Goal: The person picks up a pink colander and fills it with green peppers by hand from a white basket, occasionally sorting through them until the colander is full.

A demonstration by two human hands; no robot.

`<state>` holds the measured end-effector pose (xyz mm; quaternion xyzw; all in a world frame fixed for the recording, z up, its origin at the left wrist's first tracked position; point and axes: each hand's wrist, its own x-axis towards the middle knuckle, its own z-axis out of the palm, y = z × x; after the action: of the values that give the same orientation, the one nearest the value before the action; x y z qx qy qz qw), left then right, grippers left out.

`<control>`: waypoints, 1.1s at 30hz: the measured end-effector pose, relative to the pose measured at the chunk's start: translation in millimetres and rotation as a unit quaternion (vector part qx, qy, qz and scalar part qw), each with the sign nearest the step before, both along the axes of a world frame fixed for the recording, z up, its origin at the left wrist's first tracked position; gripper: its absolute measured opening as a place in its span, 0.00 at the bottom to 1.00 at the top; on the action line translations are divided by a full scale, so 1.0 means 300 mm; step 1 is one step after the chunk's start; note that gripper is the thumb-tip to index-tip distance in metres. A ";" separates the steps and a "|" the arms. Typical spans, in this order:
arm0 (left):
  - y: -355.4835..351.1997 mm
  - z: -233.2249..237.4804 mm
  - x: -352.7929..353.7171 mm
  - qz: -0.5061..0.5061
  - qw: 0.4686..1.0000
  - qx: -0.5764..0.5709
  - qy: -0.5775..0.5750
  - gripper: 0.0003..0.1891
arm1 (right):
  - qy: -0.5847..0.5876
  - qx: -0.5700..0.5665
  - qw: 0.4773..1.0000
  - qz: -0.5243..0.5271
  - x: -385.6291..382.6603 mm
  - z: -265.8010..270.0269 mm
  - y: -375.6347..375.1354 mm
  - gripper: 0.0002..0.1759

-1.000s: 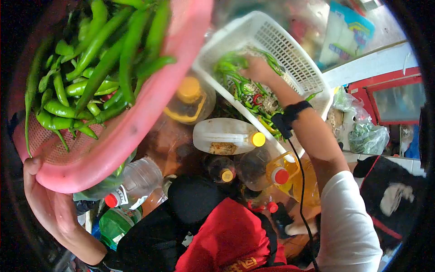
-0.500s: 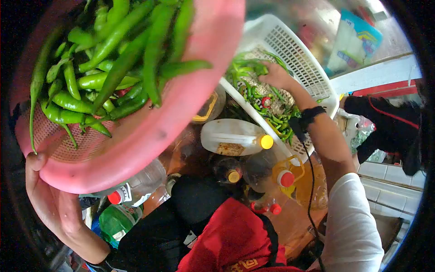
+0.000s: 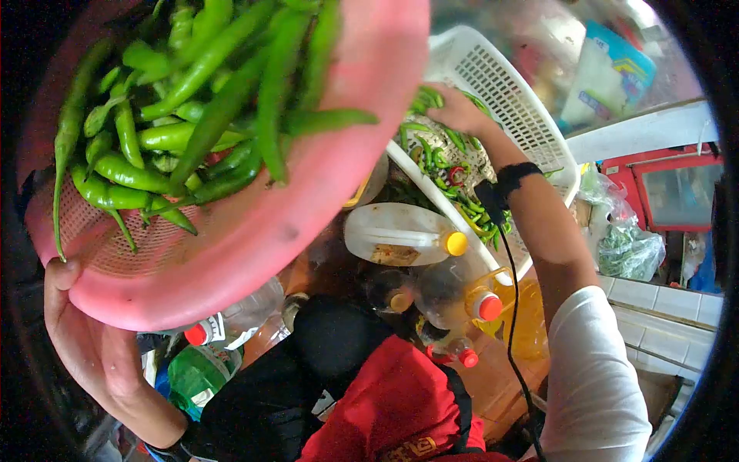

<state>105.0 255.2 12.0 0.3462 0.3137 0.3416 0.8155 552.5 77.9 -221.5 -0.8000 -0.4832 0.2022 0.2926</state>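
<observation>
On the left, a pink plastic colander (image 3: 254, 262) is heaped with long green chili peppers (image 3: 223, 115), tilted towards me. My left hand (image 3: 85, 323) grips its lower rim, thumb on top. At the upper middle is a white perforated basket (image 3: 504, 73) with more green chilies (image 3: 450, 165) and a few red bits over a pale bottom. Inside that basket, my right hand (image 3: 462, 112) is closed around some green chilies near the colander's edge. Its fingertips are partly hidden. A black strap (image 3: 517, 179) with a cable circles my right wrist.
Below the basket stand several plastic bottles, including a white jug (image 3: 396, 235) with a yellow cap and a red-capped oil bottle (image 3: 485, 306). A green bottle (image 3: 202, 377) is at lower left. Bagged greens (image 3: 630, 250) lie at right; a blue-and-white package (image 3: 608, 73) is above.
The dark-clothed person at the right has left the view. My right hand has moved slightly within the white basket. The colander has shifted slightly right, still in my left hand.
</observation>
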 end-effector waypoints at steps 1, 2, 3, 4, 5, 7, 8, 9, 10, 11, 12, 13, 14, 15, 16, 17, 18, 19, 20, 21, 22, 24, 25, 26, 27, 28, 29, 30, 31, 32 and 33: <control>-0.002 0.001 -0.002 0.004 1.000 0.001 0.002 0.23 | -0.077 -0.027 0.996 0.032 0.011 -0.037 0.020 0.30; -0.005 0.001 -0.002 -0.004 1.000 0.012 0.015 0.23 | -0.153 -0.053 0.985 0.064 0.024 -0.081 0.040 0.31; -0.008 0.000 0.001 -0.012 0.999 0.022 0.028 0.23 | -0.193 0.006 0.977 0.094 0.048 -0.143 0.054 0.32; -0.011 -0.001 0.005 -0.010 0.999 0.021 0.030 0.23 | -0.190 0.006 0.977 0.096 0.080 -0.198 0.071 0.32; -0.015 -0.001 0.010 -0.011 1.000 0.016 0.020 0.23 | -0.216 -0.020 0.970 0.109 0.100 -0.238 0.090 0.33; -0.025 0.000 0.018 -0.014 1.000 0.009 0.013 0.23 | -0.247 -0.031 0.962 0.113 0.132 -0.274 0.105 0.34; -0.031 0.003 0.024 0.001 1.000 0.006 0.014 0.23 | -0.246 -0.032 0.962 0.113 0.099 -0.232 0.100 0.34; -0.033 0.003 0.028 0.015 1.000 0.003 0.015 0.23 | -0.246 -0.136 0.957 0.074 0.031 -0.134 0.101 0.33; -0.027 0.000 0.023 0.015 1.000 0.003 0.014 0.23 | -0.243 -0.237 0.940 0.035 -0.023 -0.055 0.111 0.33; -0.016 -0.005 0.010 0.019 1.000 0.003 0.014 0.24 | -0.244 -0.237 0.940 0.034 -0.051 -0.016 0.130 0.33; -0.012 -0.007 0.003 0.023 1.000 0.004 0.014 0.24 | -0.236 -0.303 0.923 0.029 -0.074 0.014 0.148 0.32; -0.015 -0.006 0.004 0.021 1.000 0.005 0.013 0.24 | -0.227 -0.368 0.901 0.022 -0.084 0.029 0.155 0.32; -0.018 -0.005 0.006 0.016 1.000 0.003 0.016 0.24 | -0.227 -0.368 0.902 0.019 -0.079 0.011 0.155 0.32; -0.022 -0.003 0.008 0.012 1.000 0.001 0.019 0.24 | -0.270 -0.331 0.904 0.013 -0.071 -0.021 0.158 0.31; -0.022 -0.003 0.005 0.010 1.000 0.003 0.019 0.24 | -0.312 -0.294 0.903 0.008 -0.058 -0.048 0.157 0.30; -0.019 0.001 -0.004 0.002 1.000 0.001 0.030 0.24 | -0.343 -0.256 0.904 -0.004 -0.090 -0.049 0.131 0.29; -0.017 0.001 -0.009 -0.002 0.999 0.003 0.036 0.24 | -0.343 -0.255 0.904 -0.004 -0.066 -0.086 0.126 0.29; -0.020 0.003 -0.003 -0.002 0.999 0.003 0.037 0.24 | -0.326 -0.210 0.921 0.038 -0.030 -0.144 0.118 0.28; -0.024 0.005 0.007 0.017 0.999 0.006 0.044 0.23 | -0.307 -0.165 0.934 0.080 -0.026 -0.153 0.116 0.27; -0.028 0.005 0.011 0.035 0.998 0.008 0.050 0.23 | -0.307 -0.166 0.934 0.082 -0.020 -0.161 0.111 0.27; -0.027 0.004 0.009 0.036 0.998 0.007 0.050 0.23 | -0.307 -0.187 0.930 0.074 -0.012 -0.168 0.106 0.26; -0.024 0.004 0.007 0.030 0.998 0.009 0.047 0.24 | -0.306 -0.209 0.926 0.067 -0.021 -0.151 0.105 0.25; -0.025 0.004 0.007 0.030 0.998 0.008 0.047 0.24 | -0.338 -0.244 0.907 0.053 -0.053 -0.110 0.111 0.24; -0.027 0.004 0.009 0.034 0.998 0.009 0.049 0.24 | -0.370 -0.278 0.886 0.038 -0.069 -0.089 0.113 0.24; -0.028 0.005 0.011 0.038 0.998 0.011 0.050 0.24 | -0.370 -0.278 0.886 0.037 -0.067 -0.103 0.111 0.24; -0.028 0.000 0.016 0.040 0.998 0.014 0.045 0.24 | -0.421 -0.225 0.879 0.022 -0.052 -0.118 0.124 0.25; -0.025 -0.004 0.017 0.032 0.999 0.011 0.035 0.24 | -0.464 -0.173 0.868 0.009 -0.060 -0.118 0.127 0.25; -0.024 -0.005 0.015 0.024 0.999 0.009 0.025 0.25 | -0.464 -0.173 0.869 0.009 -0.063 -0.111 0.126 0.25; -0.022 -0.003 0.013 0.025 0.999 0.009 0.025 0.25 | -0.444 -0.201 0.873 0.031 -0.065 -0.103 0.120 0.27; -0.020 -0.002 0.010 0.021 1.000 0.004 0.017 0.25 | -0.423 -0.230 0.875 0.053 -0.069 -0.095 0.115 0.29; -0.021 -0.003 0.006 0.018 1.000 -0.003 0.008 0.25 | -0.424 -0.231 0.874 0.054 -0.070 -0.099 0.108 0.29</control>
<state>106.9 248.9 11.2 0.3411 0.3278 0.3529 0.8073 531.6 110.2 -251.3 -0.8262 -0.5433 -0.0352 -0.1448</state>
